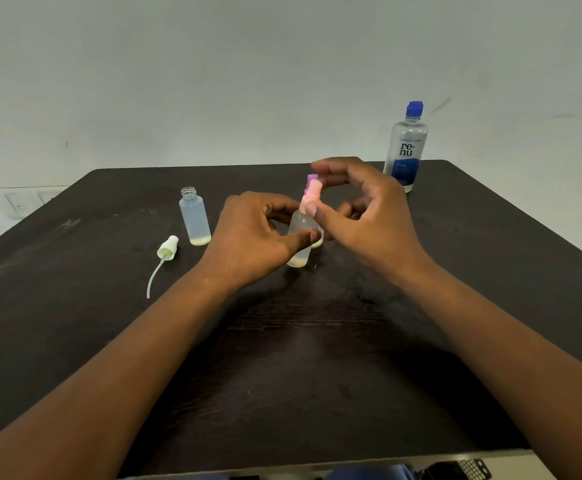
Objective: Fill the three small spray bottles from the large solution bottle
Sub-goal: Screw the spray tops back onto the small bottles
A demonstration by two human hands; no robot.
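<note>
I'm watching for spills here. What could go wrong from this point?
1. The left hand holds the pink-capped small clear bottle tilted while the right hand works its cap; a slip could leak liquid.
2. The uncapped small clear bottle stands beside the left forearm and could be knocked over.

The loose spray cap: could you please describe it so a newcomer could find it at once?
On the dark table, look left of both hands, beside the open bottle. The spray cap lies there alone, pale yellow-white, trailing a thin tube, attached to no bottle.
</note>
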